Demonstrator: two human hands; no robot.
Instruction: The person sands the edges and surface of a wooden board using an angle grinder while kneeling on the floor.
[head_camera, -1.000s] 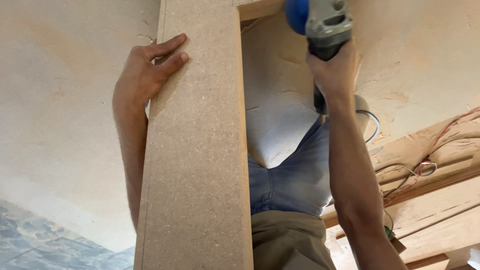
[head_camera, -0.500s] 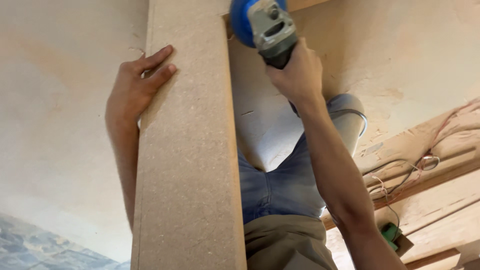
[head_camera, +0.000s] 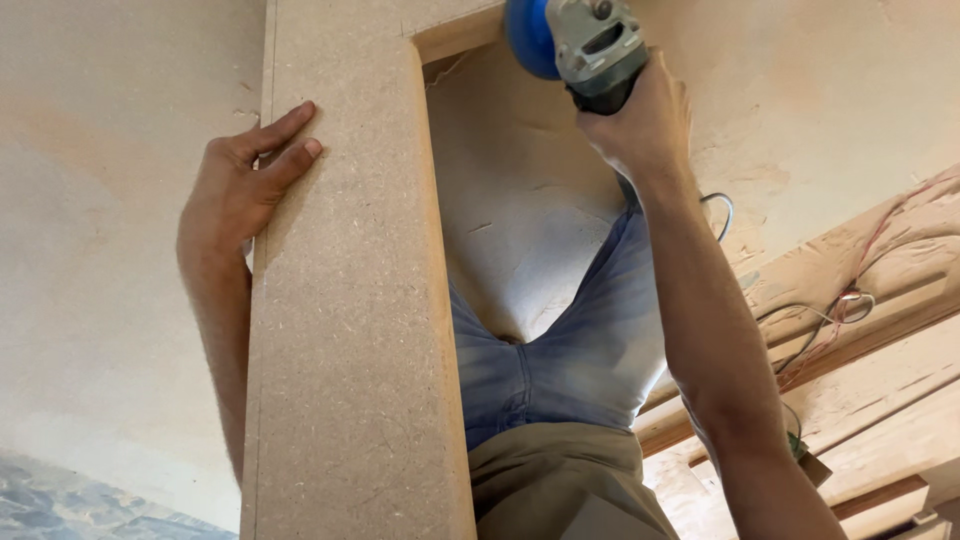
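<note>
Right, step: I judge I'm mid-pass w/ the power tool (head_camera: 590, 45) along the inner top corner of the fibreboard frame (head_camera: 350, 300), where the upright meets the cross-piece (head_camera: 455, 35).
Next move: I reckon it needs a steady wrist and the blue disc guard (head_camera: 530, 38) kept flat on the edge, w/ the cable (head_camera: 722, 212) clear of the arm.
R hand: right hand (head_camera: 640, 125) wrapped tight round the tool's dark handle, fingers fully closed on it; tool head grey, up near top of view.
L hand: left hand (head_camera: 240, 185) flat-ish and spread, palm on the outer edge of the upright, index + middle finger lying over onto its front face; bracing, not gripping anything.
Board pos: upright runs top to bottom thru mid-left of view, between my two arms.
Contact: can't tell if the disc itself touches the board; guard hides it.
Around: dusty floor (head_camera: 120, 250), loose wires (head_camera: 840, 320) and timber lengths (head_camera: 880, 400) at right, well apart from the hands.
</note>
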